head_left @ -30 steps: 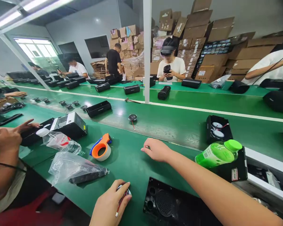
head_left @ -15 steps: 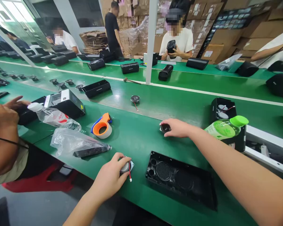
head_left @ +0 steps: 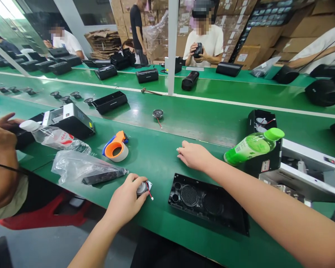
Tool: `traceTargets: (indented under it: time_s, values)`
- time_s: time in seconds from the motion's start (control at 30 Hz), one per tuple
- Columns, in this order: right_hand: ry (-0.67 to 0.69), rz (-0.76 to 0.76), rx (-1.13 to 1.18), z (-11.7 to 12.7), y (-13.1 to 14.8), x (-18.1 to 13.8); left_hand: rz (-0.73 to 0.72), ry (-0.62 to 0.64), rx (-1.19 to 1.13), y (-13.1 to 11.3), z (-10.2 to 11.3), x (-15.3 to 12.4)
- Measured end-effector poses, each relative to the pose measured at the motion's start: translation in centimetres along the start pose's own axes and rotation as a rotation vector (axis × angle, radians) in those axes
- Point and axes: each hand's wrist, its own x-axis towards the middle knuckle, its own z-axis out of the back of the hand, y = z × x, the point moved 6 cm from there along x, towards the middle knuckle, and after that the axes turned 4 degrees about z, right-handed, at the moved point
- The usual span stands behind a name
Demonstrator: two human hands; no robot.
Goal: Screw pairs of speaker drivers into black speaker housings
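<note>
"Where's the speaker driver (head_left: 141, 189) with the red lead (head_left: 150, 194)?"

"Just left of the black casing (head_left: 214, 206), in the left hand (head_left: 124, 197). The fingers are gripping it, thumb and forefinger on either side, and the lead pokes out toward the casing."

"And the right hand (head_left: 197, 157)?"

"Over the counter (head_left: 153, 158), beyond the casing's far edge. Its fingers are curled; I can't tell whether they hold anything."

"The other driver (head_left: 158, 114)?"

"Farther beyond the casing, leftward, well apart from both hands."
</note>
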Motion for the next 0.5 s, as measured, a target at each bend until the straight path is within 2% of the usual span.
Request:
traceTargets:
  time_s: [0.17,0.27,0.4,0.5]
  values:
    - [-0.071,-0.119,0.149,0.4,-3.1,0.6,-0.022,-0.031,-0.047,-0.2,0.5,0.0]
    - [-0.099,-0.049,0.25,0.5,-4.4,0.0,-0.125,-0.03,-0.149,-1.2,2.1,-0.3]
    - [-0.015,0.142,0.36,0.0,-4.3,-0.5,-0.359,0.061,-0.246,-5.4,4.3,-1.0]
    - [-0.058,0.114,0.384,1.0,-4.5,-0.7,-0.504,0.182,-0.175,-10.0,4.2,-1.0]
